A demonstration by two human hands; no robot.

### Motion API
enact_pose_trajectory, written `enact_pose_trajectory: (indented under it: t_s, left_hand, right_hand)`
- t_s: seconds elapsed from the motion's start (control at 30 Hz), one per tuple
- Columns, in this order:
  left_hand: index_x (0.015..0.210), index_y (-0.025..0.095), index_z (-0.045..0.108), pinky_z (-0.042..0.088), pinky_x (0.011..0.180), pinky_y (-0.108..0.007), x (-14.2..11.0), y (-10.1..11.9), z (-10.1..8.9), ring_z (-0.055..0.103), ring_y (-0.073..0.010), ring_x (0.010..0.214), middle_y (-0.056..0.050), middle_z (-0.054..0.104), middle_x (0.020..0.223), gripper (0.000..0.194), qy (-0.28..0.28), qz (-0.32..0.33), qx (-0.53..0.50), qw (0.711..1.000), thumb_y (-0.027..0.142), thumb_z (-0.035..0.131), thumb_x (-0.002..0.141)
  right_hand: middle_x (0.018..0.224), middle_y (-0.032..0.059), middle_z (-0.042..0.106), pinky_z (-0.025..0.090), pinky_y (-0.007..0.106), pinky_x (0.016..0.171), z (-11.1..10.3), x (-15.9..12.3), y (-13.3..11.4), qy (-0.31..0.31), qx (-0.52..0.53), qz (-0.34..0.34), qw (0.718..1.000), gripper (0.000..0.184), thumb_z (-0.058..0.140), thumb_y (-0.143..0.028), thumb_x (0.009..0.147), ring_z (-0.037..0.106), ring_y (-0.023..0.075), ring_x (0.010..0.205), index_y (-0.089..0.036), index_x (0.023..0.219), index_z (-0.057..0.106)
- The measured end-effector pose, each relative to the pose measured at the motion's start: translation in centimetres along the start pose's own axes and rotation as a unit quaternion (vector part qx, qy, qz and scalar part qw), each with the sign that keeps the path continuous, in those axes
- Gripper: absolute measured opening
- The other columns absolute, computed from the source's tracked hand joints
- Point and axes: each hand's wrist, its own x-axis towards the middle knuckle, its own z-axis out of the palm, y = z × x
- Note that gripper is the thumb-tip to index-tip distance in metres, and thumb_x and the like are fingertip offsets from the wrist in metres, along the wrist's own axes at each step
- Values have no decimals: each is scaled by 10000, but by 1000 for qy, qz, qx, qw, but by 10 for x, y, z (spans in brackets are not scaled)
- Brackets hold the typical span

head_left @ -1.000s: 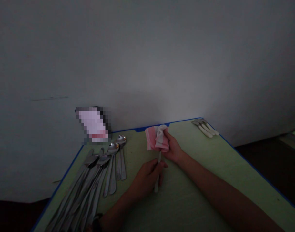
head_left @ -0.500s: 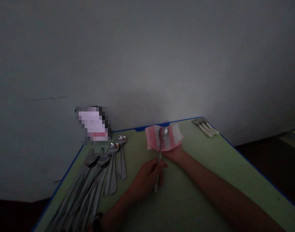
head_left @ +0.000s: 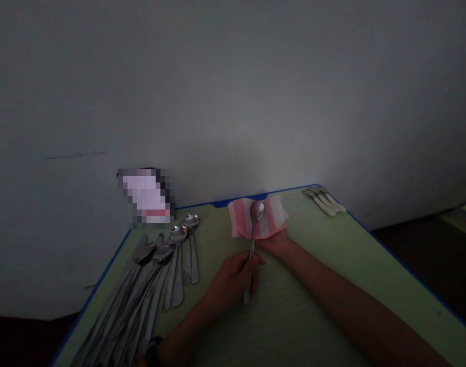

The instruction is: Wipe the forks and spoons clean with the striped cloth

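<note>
My left hand (head_left: pixel 236 278) is closed around the handle of a metal spoon (head_left: pixel 257 211), which points away from me with its bowl up. Beneath the bowl, a pink-and-white striped cloth (head_left: pixel 276 216) is spread over my right hand (head_left: pixel 273 242). That hand supports the cloth from below; its fingers are hidden under the fabric. The spoon's bowl lies against the middle of the cloth.
Several metal spoons (head_left: pixel 178 234) and other cutlery lie on the left of the green table (head_left: pixel 294 311). A few forks with white handles (head_left: pixel 327 204) rest at the far right corner. A blurred phone-like object (head_left: pixel 147 196) leans against the wall at the back left.
</note>
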Motion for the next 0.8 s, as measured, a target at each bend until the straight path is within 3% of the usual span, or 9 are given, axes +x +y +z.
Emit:
enact_pose_trajectory:
  t_s: [0.3,0.53,0.8]
  left_hand:
    - [925,167,571,385,479,-202,0,1,-1,489,-101,432,53,534,505,366,0,8,2,1000,457,353,877]
    - [966,167,569,365,441,-198,-1,1,0,472,-98,402,60,515,486,381,-6,-5,-4,1000,459,338,883]
    - [927,166,566,364,434,-199,0,-1,0,480,-102,412,53,523,498,382,-1,-13,-10,1000,476,350,872]
  right_hand:
    - [864,23,698,487,314,688,1,0,0,-17,-37,-2,999,383,349,-458,860,631,167,792,-201,872,632]
    - [828,25,690,486,304,699,0,1,1,-23,-9,-1,1000,407,312,-449,881,622,152,772,-188,837,621]
    - [839,3,684,491,312,714,-1,0,0,-30,-12,-7,999,332,399,-453,853,620,153,785,-201,838,615]
